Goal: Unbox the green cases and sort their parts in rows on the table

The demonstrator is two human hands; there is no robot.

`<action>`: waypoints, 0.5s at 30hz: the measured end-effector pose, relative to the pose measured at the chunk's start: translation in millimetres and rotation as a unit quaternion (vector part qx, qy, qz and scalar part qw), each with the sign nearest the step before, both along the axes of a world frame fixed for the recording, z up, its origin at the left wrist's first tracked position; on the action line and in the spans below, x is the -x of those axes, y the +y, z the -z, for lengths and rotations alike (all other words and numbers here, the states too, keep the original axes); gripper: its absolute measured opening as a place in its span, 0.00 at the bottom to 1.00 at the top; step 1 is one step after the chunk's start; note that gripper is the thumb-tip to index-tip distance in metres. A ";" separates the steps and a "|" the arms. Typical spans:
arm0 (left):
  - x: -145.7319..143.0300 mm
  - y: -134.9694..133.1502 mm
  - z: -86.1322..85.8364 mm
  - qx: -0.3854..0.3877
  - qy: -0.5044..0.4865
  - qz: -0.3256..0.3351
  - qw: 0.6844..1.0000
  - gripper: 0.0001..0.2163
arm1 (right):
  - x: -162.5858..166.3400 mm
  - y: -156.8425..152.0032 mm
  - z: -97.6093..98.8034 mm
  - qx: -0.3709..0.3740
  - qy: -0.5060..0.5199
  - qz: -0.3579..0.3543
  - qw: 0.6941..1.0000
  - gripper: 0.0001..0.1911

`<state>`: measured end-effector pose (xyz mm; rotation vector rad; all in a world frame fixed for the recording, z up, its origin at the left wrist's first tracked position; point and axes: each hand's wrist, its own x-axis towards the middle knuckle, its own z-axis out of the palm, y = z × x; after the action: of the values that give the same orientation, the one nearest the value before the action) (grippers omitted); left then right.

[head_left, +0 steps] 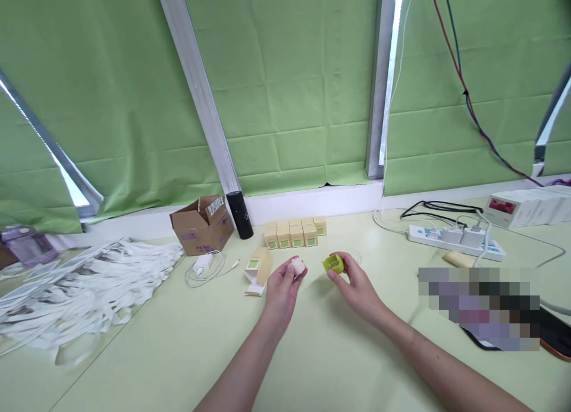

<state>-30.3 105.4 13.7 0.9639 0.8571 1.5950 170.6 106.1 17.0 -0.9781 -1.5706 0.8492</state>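
My left hand is closed around a small white rounded object, held at the fingertips above the pale green table. My right hand pinches a small lime-green case, a short gap to the right of the white object. An opened small beige box with a green label lies on the table just left of my left hand. A row of several closed beige boxes with green labels stands behind both hands.
An open cardboard carton and a black cylinder sit at the back left. A white coiled cable with charger lies nearby. White strips pile up at left. A power strip with plugs and white boxes are at right.
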 end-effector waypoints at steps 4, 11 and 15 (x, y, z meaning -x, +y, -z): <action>-1.7 0.0 -2.1 0.027 -0.169 0.087 0.981 0.22 | -7.3 11.6 0.5 0.043 0.107 0.008 0.993 0.26; -2.5 -2.5 -9.5 0.073 -0.205 0.082 0.973 0.15 | -21.3 21.9 -6.3 0.075 0.188 0.023 0.979 0.28; -0.3 4.1 -13.2 0.072 -0.151 0.066 0.984 0.17 | -29.6 28.0 -9.5 0.067 0.208 0.048 0.975 0.29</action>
<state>-30.1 109.5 26.9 0.6426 0.6723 1.4961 200.2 134.1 26.5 -0.8928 -1.1139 1.0264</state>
